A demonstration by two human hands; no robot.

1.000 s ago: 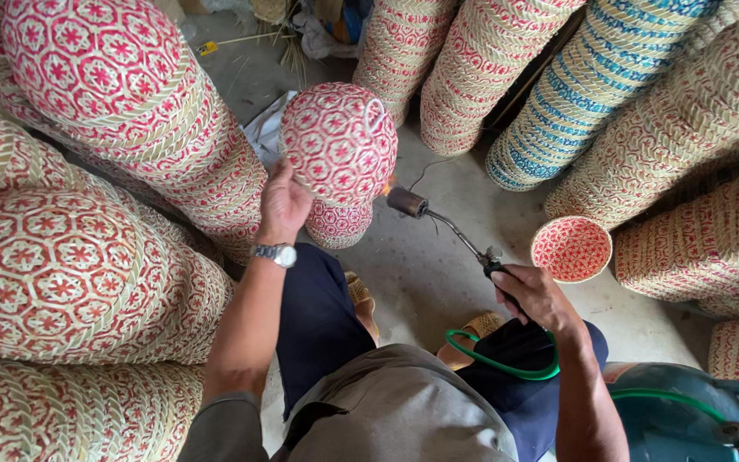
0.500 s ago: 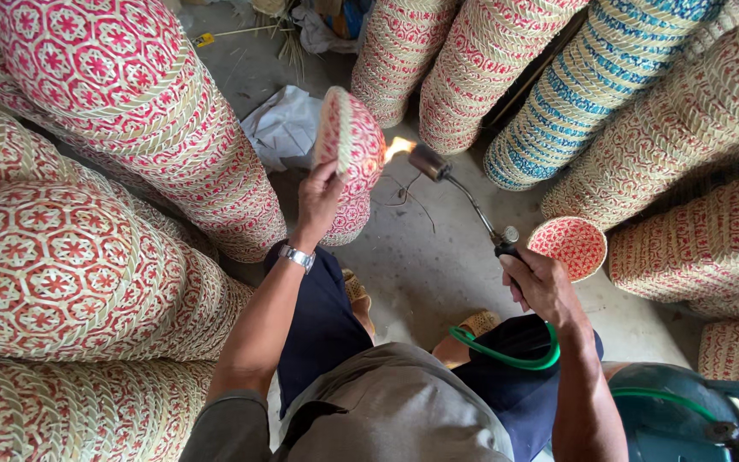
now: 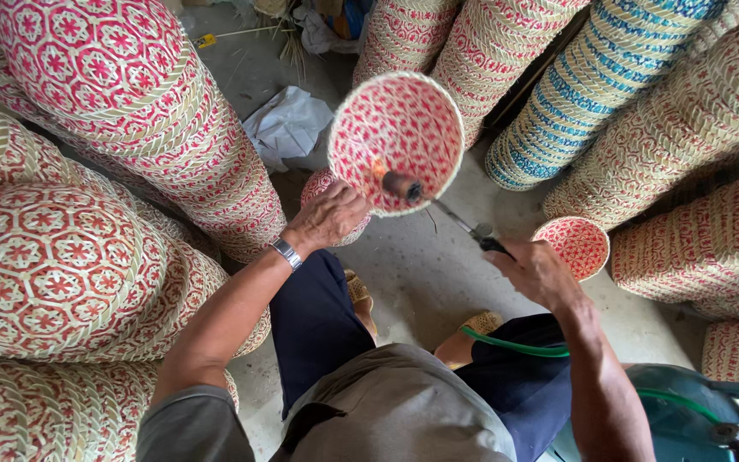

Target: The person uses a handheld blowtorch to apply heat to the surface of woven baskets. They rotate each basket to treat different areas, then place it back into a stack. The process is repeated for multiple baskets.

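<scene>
Left hand (image 3: pixel 328 216) fingers curled, gripping one red woven basket (image 3: pixel 397 141); right hand (image 3: pixel 536 272) clenched on gas torch (image 3: pixel 438 205), flame seemingly inside basket; one small basket (image 3: pixel 573 245) on floor.

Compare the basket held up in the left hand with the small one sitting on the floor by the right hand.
The held basket is raised off the floor and tipped on its side, its opening facing the camera; the floor basket rests on the concrete, opening up. The held basket looks larger in the picture, being nearer the camera. The left hand grips the held basket while the torch in the right hand flames inside it; the floor basket is untouched. Both are round, woven, red and pale.
</scene>
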